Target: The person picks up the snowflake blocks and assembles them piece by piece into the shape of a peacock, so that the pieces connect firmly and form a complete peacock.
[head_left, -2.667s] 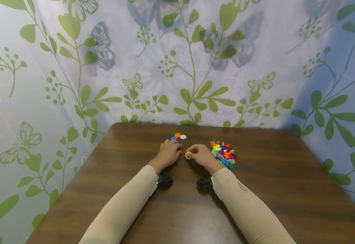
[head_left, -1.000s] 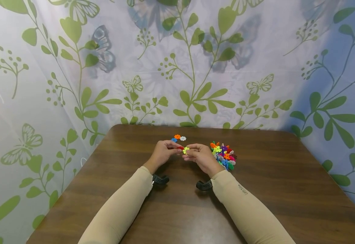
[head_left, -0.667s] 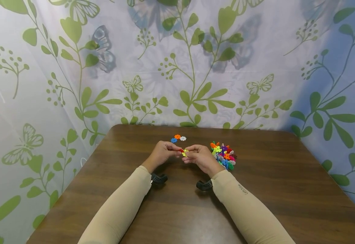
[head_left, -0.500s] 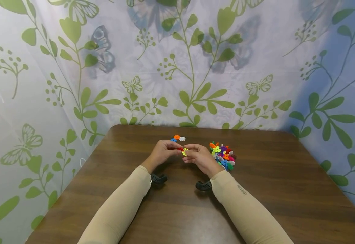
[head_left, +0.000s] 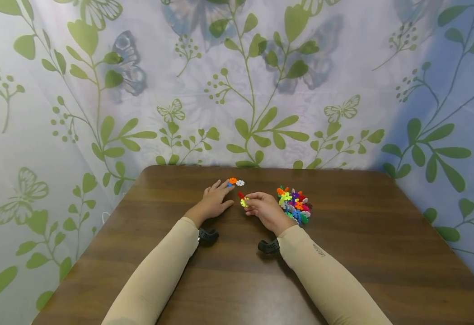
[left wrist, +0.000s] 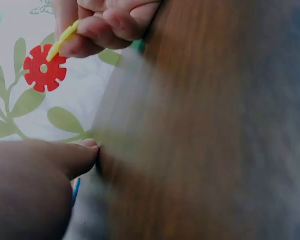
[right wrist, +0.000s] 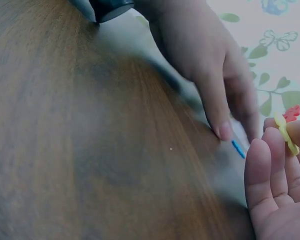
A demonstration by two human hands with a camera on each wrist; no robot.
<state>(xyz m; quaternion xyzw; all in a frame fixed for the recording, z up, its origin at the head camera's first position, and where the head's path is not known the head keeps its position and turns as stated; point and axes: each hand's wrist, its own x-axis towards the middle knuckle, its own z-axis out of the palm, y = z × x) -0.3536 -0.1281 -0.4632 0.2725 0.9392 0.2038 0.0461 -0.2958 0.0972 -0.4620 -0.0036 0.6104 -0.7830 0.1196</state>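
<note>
My right hand (head_left: 266,210) pinches a yellow snowflake-shaped plastic disc (head_left: 243,202) between thumb and fingers, above the table. A red notched disc (left wrist: 34,67) is joined to the yellow disc's edge at an angle, clear in the left wrist view and also visible in the right wrist view. My left hand (head_left: 212,203) is to the left, fingers spread and pointing forward, holding nothing. Its fingertips lie over or close to a blue disc (head_left: 229,185), partly hidden; I cannot tell whether they touch it.
An orange disc (head_left: 232,180) and a white disc (head_left: 240,183) lie beside the blue one, toward the back of the brown wooden table (head_left: 237,280). A heap of many-coloured discs (head_left: 294,205) sits right of my right hand. A leaf-patterned curtain (head_left: 204,149) hangs behind the table.
The red and yellow discs, earlier held one in each hand, are now joined in my right hand. My left hand has let go of the red disc and moved left and forward, fingers spreading.
</note>
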